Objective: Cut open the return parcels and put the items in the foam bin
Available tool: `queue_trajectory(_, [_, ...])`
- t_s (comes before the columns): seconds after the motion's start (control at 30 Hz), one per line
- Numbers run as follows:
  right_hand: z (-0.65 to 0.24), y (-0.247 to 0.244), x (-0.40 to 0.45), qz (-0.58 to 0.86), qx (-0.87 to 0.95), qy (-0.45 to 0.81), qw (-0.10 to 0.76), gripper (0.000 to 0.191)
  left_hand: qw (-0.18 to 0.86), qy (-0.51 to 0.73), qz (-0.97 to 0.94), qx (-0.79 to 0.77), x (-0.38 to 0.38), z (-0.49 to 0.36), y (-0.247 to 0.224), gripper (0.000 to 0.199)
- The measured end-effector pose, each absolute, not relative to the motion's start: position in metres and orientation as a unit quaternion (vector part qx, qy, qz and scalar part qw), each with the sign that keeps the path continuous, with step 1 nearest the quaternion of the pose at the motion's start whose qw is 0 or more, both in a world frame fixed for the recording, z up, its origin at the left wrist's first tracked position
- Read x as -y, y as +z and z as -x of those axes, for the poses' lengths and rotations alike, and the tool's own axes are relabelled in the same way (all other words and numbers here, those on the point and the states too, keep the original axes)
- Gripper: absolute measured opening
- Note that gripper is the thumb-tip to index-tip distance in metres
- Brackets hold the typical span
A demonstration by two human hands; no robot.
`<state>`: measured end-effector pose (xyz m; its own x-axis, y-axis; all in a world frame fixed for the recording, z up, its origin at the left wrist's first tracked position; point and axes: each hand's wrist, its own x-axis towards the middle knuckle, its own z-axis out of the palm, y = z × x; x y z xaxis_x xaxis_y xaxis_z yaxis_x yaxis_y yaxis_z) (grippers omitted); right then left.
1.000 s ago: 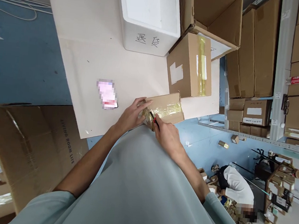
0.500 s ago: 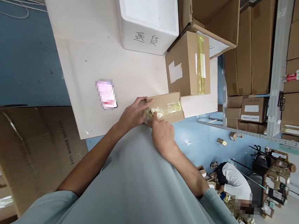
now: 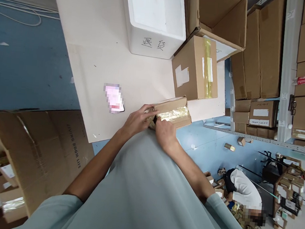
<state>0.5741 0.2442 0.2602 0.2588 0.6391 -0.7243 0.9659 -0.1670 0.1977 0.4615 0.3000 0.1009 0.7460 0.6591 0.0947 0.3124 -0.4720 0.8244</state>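
A small cardboard box (image 3: 178,111) with shiny yellow tape along its top lies at the table's front edge, close against my shirt. My left hand (image 3: 138,120) grips its left end, thumb and fingers on the edge. At that same end my right hand (image 3: 166,133) is closed, its curled fingers at a dark gap by the end flap; the fingertips are partly hidden. A phone (image 3: 114,99) with a lit, blurred screen lies on the table to the left of my hands.
On the white table (image 3: 94,51) stand a white foam box (image 3: 158,43), a taped carton (image 3: 194,68) and a large open carton (image 3: 224,13). Shelves of boxes (image 3: 263,112) rise at right. A person (image 3: 245,186) bends over parcels lower right. A big flat carton (image 3: 52,148) stands at left.
My right index finger, stretched out on the tape before, is now curled in at the box's end, where a dark gap shows. The whole view has shifted slightly.
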Motion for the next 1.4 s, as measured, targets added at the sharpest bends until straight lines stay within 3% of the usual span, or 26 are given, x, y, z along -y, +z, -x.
queue_trajectory(0.23, [-0.591, 0.279, -0.202, -0.747, -0.516, -0.304, 0.288, 0.042, 0.444, 0.200, -0.827, -0.280, -0.307, -0.452, 0.104, 0.067])
queue_trajectory(0.33, [-0.631, 0.280, -0.184, -0.797, -0.515, -0.265, 0.170, 0.046, 0.460, 0.204, -0.811, -0.298, -0.304, -0.452, 0.107, 0.067])
queue_trajectory(0.47, [-0.694, 0.246, -0.170, -0.918, -0.383, -0.104, 0.016, 0.050, 0.471, 0.215, -0.798, -0.309, -0.309, -0.456, 0.110, 0.063])
queue_trajectory(0.6, [-0.722, 0.201, -0.169, -0.911, -0.361, -0.151, -0.127, 0.045, 0.475, 0.225, -0.789, -0.319, -0.319, -0.461, 0.112, 0.058])
queue_trajectory(0.73, [-0.716, 0.186, -0.187, -0.873, -0.391, -0.163, -0.240, 0.042, 0.481, 0.222, -0.759, -0.378, -0.325, -0.449, 0.114, 0.055])
queue_trajectory(0.9, [-0.719, 0.204, -0.206, -0.844, -0.406, -0.277, -0.214, 0.044, 0.442, 0.183, -0.781, -0.402, -0.322, -0.439, 0.140, 0.065])
queue_trajectory(1.0, [-0.733, 0.213, -0.204, -0.842, -0.398, -0.309, -0.195, 0.042, 0.345, 0.208, -0.813, -0.420, -0.313, -0.472, 0.164, 0.050])
queue_trajectory(1.1, [-0.748, 0.218, -0.200, -0.837, -0.389, -0.342, -0.177, 0.038, 0.328, 0.195, -0.839, -0.389, -0.302, -0.530, 0.178, 0.042])
queue_trajectory(1.23, [-0.765, 0.225, -0.198, -0.819, -0.413, -0.369, -0.153, 0.038, 0.323, 0.161, -0.853, -0.376, -0.290, -0.589, 0.171, 0.040])
queue_trajectory(1.4, [-0.775, 0.235, -0.206, -0.772, -0.510, -0.369, -0.090, 0.048, 0.301, 0.149, -0.852, -0.401, -0.280, -0.598, 0.154, 0.037])
